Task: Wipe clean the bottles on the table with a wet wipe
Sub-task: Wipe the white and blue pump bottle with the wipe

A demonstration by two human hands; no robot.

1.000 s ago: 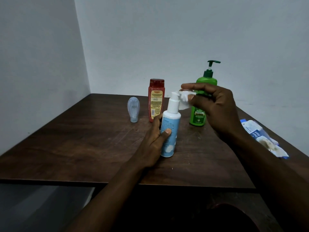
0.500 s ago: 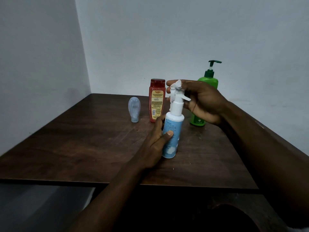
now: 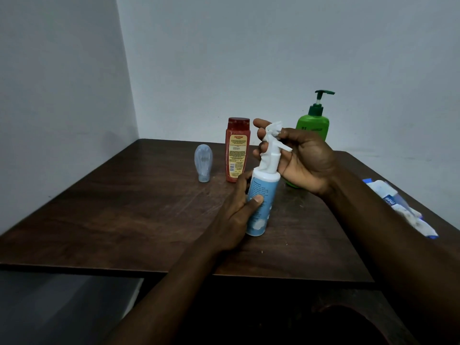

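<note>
A light blue pump bottle (image 3: 261,202) with a white pump head stands tilted on the dark wooden table (image 3: 124,215). My left hand (image 3: 239,210) grips its body from the left. My right hand (image 3: 301,158) wraps the white wet wipe (image 3: 272,129) around the pump head, fingers behind it and thumb in front. Behind stand a red bottle (image 3: 237,150), a small translucent blue bottle (image 3: 203,159) resting on its cap, and a green pump bottle (image 3: 314,125), partly hidden by my right hand.
A blue and white wet wipe pack (image 3: 400,207) lies at the table's right edge. The table sits in a corner between two pale walls. Its front edge runs just below my left forearm.
My right hand has turned from over the pump head to the side of it, palm now facing me. The bottle tilted a little more to the right. The wipe pack is visible again.
</note>
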